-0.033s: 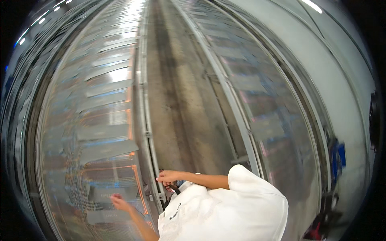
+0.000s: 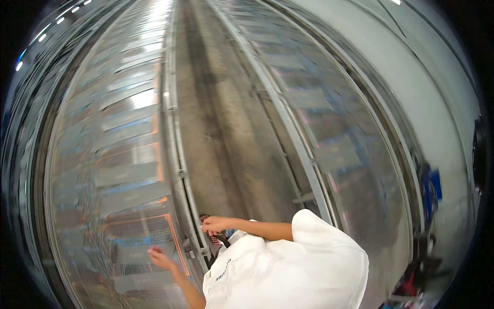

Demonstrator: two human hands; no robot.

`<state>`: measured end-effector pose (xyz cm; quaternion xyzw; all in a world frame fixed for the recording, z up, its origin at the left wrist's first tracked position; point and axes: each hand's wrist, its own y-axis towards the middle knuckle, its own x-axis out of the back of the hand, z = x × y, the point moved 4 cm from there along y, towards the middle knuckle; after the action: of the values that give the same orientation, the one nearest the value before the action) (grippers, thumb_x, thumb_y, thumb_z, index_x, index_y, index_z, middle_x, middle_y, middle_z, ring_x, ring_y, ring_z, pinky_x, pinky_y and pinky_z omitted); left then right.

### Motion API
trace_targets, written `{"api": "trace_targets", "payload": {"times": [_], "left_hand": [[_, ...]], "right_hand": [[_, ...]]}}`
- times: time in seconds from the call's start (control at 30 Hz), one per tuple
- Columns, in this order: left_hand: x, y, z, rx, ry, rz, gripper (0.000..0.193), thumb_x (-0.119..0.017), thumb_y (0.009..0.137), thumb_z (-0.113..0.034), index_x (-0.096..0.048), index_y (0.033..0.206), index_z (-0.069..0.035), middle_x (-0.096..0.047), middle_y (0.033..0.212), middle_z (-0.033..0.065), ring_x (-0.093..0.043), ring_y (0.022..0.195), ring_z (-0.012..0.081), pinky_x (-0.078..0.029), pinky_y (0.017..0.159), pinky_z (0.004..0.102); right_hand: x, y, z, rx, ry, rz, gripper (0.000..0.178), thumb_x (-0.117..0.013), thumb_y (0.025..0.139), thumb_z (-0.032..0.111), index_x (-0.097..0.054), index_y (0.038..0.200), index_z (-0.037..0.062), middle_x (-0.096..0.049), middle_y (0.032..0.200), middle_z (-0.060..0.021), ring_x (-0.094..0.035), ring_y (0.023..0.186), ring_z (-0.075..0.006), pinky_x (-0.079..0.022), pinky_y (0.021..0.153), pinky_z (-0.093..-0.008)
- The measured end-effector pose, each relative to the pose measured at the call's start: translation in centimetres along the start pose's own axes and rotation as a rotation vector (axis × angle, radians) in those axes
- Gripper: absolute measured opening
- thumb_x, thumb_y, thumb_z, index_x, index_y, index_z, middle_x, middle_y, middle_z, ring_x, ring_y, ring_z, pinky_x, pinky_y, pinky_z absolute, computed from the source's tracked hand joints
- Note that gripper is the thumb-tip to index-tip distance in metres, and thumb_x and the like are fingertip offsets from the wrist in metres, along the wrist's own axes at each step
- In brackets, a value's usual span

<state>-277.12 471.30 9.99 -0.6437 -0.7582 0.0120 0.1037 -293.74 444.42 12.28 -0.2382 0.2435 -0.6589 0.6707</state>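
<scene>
My left hand (image 2: 161, 257) is over the near end of a long table (image 2: 77, 216) on the left, its fingers curled together; anything in them is too small to make out. Under and around it, grey flat pieces (image 2: 136, 198) lie in a row among thin orange lines (image 2: 173, 232) and blue strands, beneath what looks like a shiny clear sheet. My right hand (image 2: 217, 225) is in front of my white shirt (image 2: 283, 273), beside the table's metal edge rail (image 2: 181, 175). Its fingers are bent inward, and what they hold, if anything, is hidden. Below it a dark strap (image 2: 223, 240) shows.
A narrow concrete aisle (image 2: 226, 139) runs ahead between the left table and a similar long table (image 2: 345, 170) on the right, which has its own metal rail (image 2: 278, 98). A pale wall (image 2: 427, 103) and a blue object (image 2: 434, 185) stand beyond the right table.
The tables and aisle have shifted slightly left in the picture. My left hand has moved a little to the right; my right hand stays almost in place.
</scene>
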Motion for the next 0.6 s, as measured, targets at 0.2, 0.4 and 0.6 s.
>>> {"api": "trace_targets", "payload": {"times": [0.2,0.4,0.6], "left_hand": [[-18.9,-22.3,-4.1,-0.079,0.082,0.898,0.028,-0.043,0.095,-0.023,-0.058,0.091,0.0,-0.059,0.076,0.0047,-0.054,0.068,0.0116,-0.045,0.061,0.026],[-25.8,-37.0,-7.8,-0.249,0.404,1.708,0.025,-0.049,0.093,-0.02,-0.06,0.091,0.002,-0.064,0.076,0.0059,-0.056,0.067,0.0105,-0.044,0.062,0.0226],[-31.4,-42.0,-2.5,-0.373,0.596,1.68,0.027,-0.05,0.093,-0.024,-0.063,0.088,0.0,-0.064,0.077,0.0048,-0.055,0.064,0.0085,-0.043,0.056,0.023]], "right_hand": [[5.6,-10.9,-8.8,-0.09,0.229,-0.415,0.04,-0.047,0.089,0.044,-0.06,0.089,0.0058,-0.064,0.076,-0.0057,-0.055,0.054,-0.0129,-0.044,0.046,-0.0249],[7.6,-19.9,-19.0,-0.026,0.705,-0.674,0.04,-0.048,0.088,0.045,-0.059,0.092,0.0063,-0.065,0.079,-0.0065,-0.058,0.061,-0.0135,-0.048,0.054,-0.0288],[12.2,-28.9,-27.8,0.06,1.024,-0.868,0.038,-0.048,0.088,0.043,-0.058,0.095,0.0069,-0.065,0.082,-0.0059,-0.058,0.064,-0.0124,-0.048,0.056,-0.0291]]}}
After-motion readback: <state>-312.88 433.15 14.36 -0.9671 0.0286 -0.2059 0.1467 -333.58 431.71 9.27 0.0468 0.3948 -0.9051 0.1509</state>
